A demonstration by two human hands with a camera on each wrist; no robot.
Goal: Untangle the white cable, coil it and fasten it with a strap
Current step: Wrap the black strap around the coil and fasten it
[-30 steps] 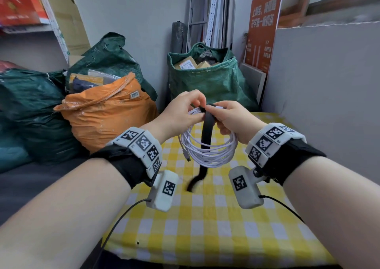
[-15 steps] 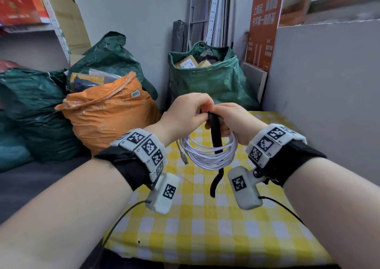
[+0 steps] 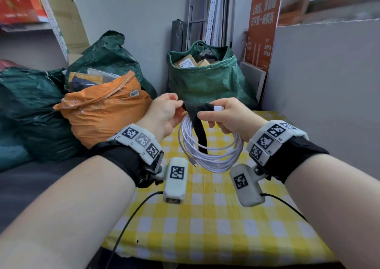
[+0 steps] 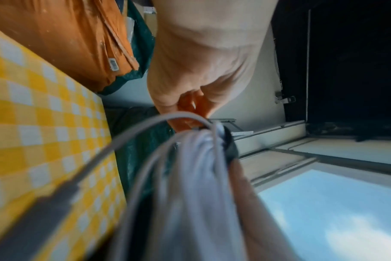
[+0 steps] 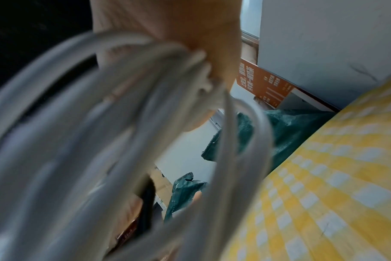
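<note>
The white cable point(image 3: 209, 153) hangs as a coil of several loops above the yellow checked table point(image 3: 205, 227). A black strap point(image 3: 200, 129) is wrapped over the coil's top, and its tail hangs down through the loops. My left hand point(image 3: 180, 106) pinches the strap's upper end just left of the coil. My right hand point(image 3: 209, 113) grips the top of the coil, thumb below and fingers over the wrapped strap. The cable's plug point(image 3: 195, 163) dangles at the lower left. Both wrist views are blurred, showing the cable point(image 4: 194, 159) point(image 5: 101, 123) and a bit of strap point(image 4: 231, 146) close up.
An orange sack point(image 3: 102, 112) and dark green sacks point(image 3: 30, 108) stand left of the table. A green bag of parcels point(image 3: 205, 79) sits behind it. A grey board point(image 3: 329, 83) walls the right side, beside an orange sign point(image 3: 263, 22). Sensor leads point(image 3: 131, 217) trail over the table's front.
My hands have moved apart. The left hand has drawn the strap's end up and leftward, so the hanging tail is shorter. The coil has swung toward the right hand.
</note>
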